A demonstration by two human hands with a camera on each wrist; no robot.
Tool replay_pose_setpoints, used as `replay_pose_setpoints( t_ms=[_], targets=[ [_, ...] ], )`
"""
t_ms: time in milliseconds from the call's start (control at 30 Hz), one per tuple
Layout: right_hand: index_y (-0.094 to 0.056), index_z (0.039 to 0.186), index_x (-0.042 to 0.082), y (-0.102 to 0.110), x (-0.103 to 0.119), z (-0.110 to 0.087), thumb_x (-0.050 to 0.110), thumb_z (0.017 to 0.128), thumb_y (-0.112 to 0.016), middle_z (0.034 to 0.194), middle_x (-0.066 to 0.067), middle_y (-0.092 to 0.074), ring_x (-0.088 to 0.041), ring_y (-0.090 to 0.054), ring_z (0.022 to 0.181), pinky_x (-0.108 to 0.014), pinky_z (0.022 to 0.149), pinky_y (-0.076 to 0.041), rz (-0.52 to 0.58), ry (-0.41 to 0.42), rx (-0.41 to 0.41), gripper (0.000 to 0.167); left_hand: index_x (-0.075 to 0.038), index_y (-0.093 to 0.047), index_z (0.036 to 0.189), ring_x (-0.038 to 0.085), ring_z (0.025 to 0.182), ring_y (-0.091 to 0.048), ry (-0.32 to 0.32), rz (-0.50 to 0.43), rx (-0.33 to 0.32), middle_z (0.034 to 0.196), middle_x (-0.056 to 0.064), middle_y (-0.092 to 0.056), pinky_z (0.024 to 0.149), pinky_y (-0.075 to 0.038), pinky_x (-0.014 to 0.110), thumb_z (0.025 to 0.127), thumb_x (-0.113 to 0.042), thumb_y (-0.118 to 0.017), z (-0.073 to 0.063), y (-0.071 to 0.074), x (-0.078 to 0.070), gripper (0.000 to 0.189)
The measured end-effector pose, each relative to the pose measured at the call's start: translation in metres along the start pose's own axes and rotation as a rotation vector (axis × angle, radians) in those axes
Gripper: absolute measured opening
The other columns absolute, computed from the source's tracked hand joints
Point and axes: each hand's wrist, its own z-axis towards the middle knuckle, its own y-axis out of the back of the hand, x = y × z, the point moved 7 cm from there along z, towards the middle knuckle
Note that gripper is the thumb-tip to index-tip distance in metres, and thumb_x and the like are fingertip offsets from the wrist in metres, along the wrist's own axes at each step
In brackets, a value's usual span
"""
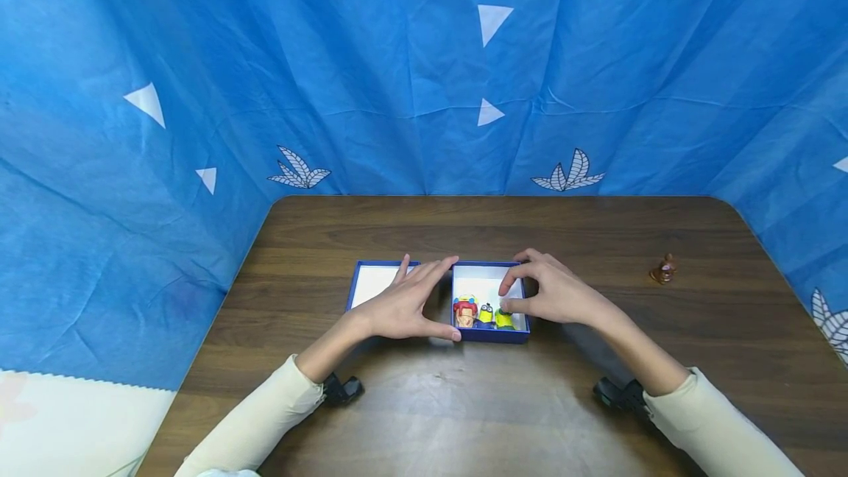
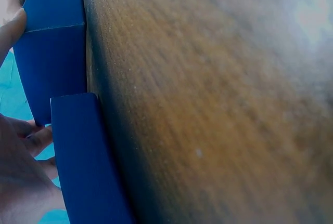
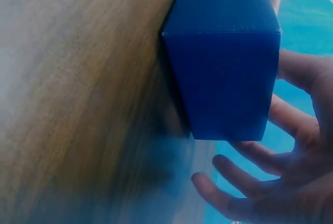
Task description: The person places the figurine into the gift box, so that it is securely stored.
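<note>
A shallow blue box [image 1: 493,336] with a white inside stands on the table. My left hand [image 1: 407,309] spans its left end, thumb at the front corner and fingertips at the back corner. In the box lie a red-and-tan figurine [image 1: 465,313], a yellow-and-blue minion figurine [image 1: 486,314] and a green-and-yellow figurine [image 1: 505,320], side by side along the front wall. My right hand [image 1: 556,293] reaches over the right wall, its thumb and index finger pinching the top of the green-and-yellow figurine. In the right wrist view the box wall [image 3: 223,83] hides those fingertips.
The box lid [image 1: 374,283], white inside with a blue rim, lies to the left, partly under my left hand. A small brown figurine [image 1: 663,269] stands far right on the wooden table [image 1: 437,403]. A blue curtain [image 1: 424,79] hangs behind the table.
</note>
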Motion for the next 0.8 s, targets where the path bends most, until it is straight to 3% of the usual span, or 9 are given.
replay_pose_setpoints(
  t_ms=[133, 333, 533, 733, 800],
  targets=[
    [-0.081, 0.103, 0.029, 0.009, -0.004, -0.005, 0.035, 0.091, -0.086, 0.144, -0.017, -0.062, -0.045, -0.056, 0.133, -0.071, 0.103, -0.051, 0.054, 0.033, -0.071, 0.014, -0.025, -0.011, 0.175, 0.025, 0.168, -0.025, 0.003, -0.002, 0.004, 0.181, 0.003, -0.026, 0.134, 0.006, 0.071, 0.083, -0.073, -0.081, 0.0, 0.0, 0.0, 0.125],
    [-0.08, 0.118, 0.026, 0.022, -0.017, -0.016, 0.04, 0.093, -0.086, 0.149, -0.015, -0.057, -0.04, -0.058, 0.131, -0.064, 0.102, -0.054, 0.119, 0.022, -0.122, 0.029, -0.03, -0.008, 0.175, 0.024, 0.168, -0.026, -0.004, 0.016, 0.001, 0.181, 0.003, -0.026, 0.134, 0.005, 0.071, 0.084, -0.073, -0.08, 0.0, 0.0, -0.001, 0.125],
    [-0.073, 0.135, 0.02, 0.035, -0.035, -0.03, 0.035, 0.095, -0.084, 0.146, -0.01, -0.059, -0.039, -0.059, 0.133, -0.065, 0.104, -0.055, 0.159, 0.03, -0.212, 0.044, -0.028, -0.009, 0.175, 0.025, 0.168, -0.025, -0.006, 0.014, 0.001, 0.181, 0.004, -0.025, 0.134, 0.005, 0.071, 0.084, -0.073, -0.08, -0.001, 0.001, -0.002, 0.125],
    [-0.066, 0.142, 0.016, 0.046, -0.06, -0.053, 0.034, 0.096, -0.083, 0.144, -0.012, -0.061, -0.043, -0.062, 0.13, -0.068, 0.103, -0.053, 0.163, -0.009, -0.295, 0.052, -0.025, -0.011, 0.175, 0.026, 0.169, -0.024, -0.002, 0.016, 0.004, 0.181, 0.004, -0.025, 0.134, 0.004, 0.071, 0.084, -0.074, -0.08, -0.001, 0.0, -0.001, 0.125],
    [-0.066, 0.143, 0.017, 0.051, -0.07, -0.061, 0.033, 0.096, -0.083, 0.143, -0.012, -0.063, -0.038, -0.064, 0.128, -0.057, 0.105, -0.056, 0.156, -0.026, -0.334, 0.052, -0.025, -0.011, 0.175, 0.026, 0.169, -0.024, -0.003, 0.018, 0.002, 0.181, 0.003, -0.025, 0.134, 0.004, 0.072, 0.084, -0.074, -0.08, -0.002, 0.001, -0.001, 0.124]
  ],
)
